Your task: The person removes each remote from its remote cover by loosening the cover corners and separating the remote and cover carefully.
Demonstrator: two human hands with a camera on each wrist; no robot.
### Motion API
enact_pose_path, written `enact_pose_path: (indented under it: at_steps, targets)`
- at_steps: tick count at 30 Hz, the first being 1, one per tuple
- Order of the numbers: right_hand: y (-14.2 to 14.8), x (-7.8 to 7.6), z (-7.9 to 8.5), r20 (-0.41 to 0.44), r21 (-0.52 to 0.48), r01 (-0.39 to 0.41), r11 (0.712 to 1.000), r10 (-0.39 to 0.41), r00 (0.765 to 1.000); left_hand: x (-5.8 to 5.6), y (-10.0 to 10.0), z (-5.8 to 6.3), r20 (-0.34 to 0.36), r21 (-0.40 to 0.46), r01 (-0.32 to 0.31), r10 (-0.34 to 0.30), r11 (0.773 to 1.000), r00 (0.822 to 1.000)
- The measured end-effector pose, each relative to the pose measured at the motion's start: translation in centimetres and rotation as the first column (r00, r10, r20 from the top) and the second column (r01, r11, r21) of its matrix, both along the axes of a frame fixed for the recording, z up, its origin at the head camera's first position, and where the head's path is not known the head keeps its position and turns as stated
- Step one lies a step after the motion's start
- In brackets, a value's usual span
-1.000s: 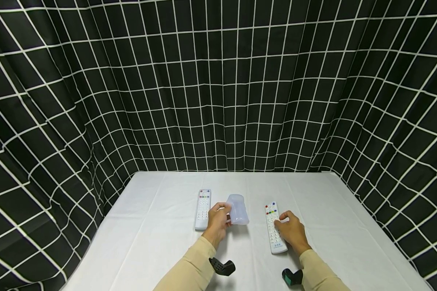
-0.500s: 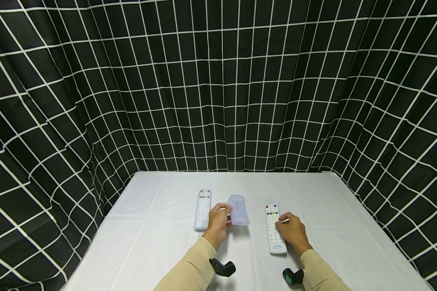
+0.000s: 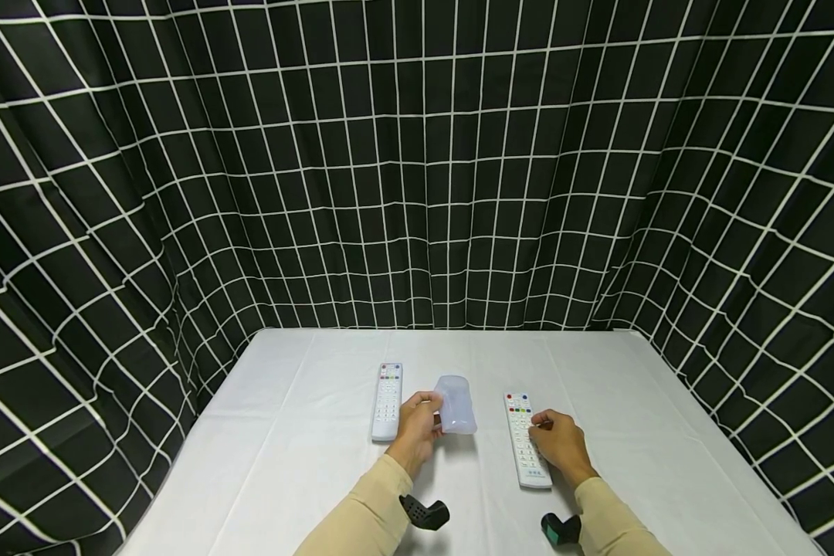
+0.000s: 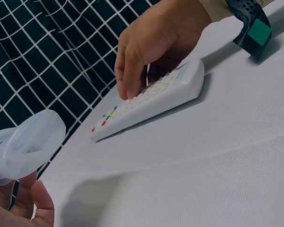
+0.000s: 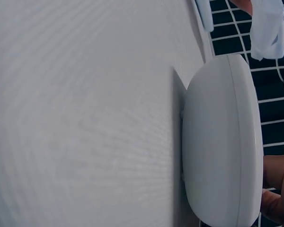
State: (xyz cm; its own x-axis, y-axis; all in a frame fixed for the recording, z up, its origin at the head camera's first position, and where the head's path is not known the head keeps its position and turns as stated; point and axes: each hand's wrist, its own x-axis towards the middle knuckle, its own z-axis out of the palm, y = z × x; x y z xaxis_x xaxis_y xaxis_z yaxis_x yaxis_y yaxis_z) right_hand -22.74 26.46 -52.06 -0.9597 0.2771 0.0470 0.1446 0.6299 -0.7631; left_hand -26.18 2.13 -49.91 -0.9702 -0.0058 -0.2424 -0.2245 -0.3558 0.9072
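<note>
My left hand (image 3: 415, 425) holds a translucent silicone sleeve (image 3: 456, 405) above the table, pinched at its left side. In the left wrist view the sleeve (image 4: 31, 146) shows its open end and looks hollow. To the right, a white remote control (image 3: 528, 455) with coloured buttons at its far end lies face up. My right hand (image 3: 560, 444) is at this remote's right side, with bent fingers (image 4: 130, 75) pointing down at its button face. From the right wrist, the near end of the remote (image 5: 222, 142) fills much of the view, hiding part of the hand.
A second remote control (image 3: 388, 403) lies left of my left hand. White cloth covers the table (image 3: 306, 463). A black curtain (image 3: 417, 193) with a white grid rises behind and on both sides. Each wrist wears a black device (image 3: 424, 513).
The right-hand remote has shifted slightly towards me and its angle has changed a little; my right hand has moved slightly nearer too. My left hand and the sleeve have barely moved.
</note>
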Motion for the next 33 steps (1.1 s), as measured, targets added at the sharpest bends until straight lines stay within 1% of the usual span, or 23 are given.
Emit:
enact_pose_path:
  at_steps: [3, 7, 10, 17, 21, 27, 33]
  targets:
    - [0.0, -0.1, -0.1, 0.0, -0.001, 0.002, 1.0, -0.002, 1.0, -0.1, 0.2, 0.0, 0.002, 0.015, 0.021, -0.021, 1.0, 1.0]
    - [0.0, -0.1, -0.1, 0.0, -0.002, 0.001, 1.0, -0.001, 1.0, -0.5, 0.5, 0.0, 0.003, 0.054, 0.065, -0.065, 0.996, 0.998]
    - [0.0, -0.2, -0.2, 0.006, -0.01, -0.001, 1.0, 0.001, 1.0, -0.7, 0.8, 0.0, 0.007, 0.081, 0.084, -0.085, 0.993, 0.996]
    - [-0.1, 0.1, -0.1, 0.008, -0.008, 0.002, 1.0, -0.002, 1.0, -0.8, 1.3, -0.1, 0.017, 0.104, 0.088, -0.09, 0.991, 0.996]
    - [-0.1, 0.1, 0.0, 0.011, -0.001, 0.01, 1.0, -0.01, 1.0, -0.7, 1.4, -0.3, 0.034, 0.117, 0.108, -0.112, 0.987, 0.993]
    - [-0.1, 0.1, -0.1, 0.017, -0.01, 0.019, 1.0, -0.018, 1.0, -0.7, 1.5, -0.7, 0.045, 0.111, 0.13, -0.136, 0.985, 0.99]
    - [-0.2, 0.0, -0.1, 0.009, -0.005, 0.019, 1.0, -0.019, 1.0, -0.9, 1.7, -1.2, 0.052, 0.062, 0.131, -0.135, 0.989, 0.99]
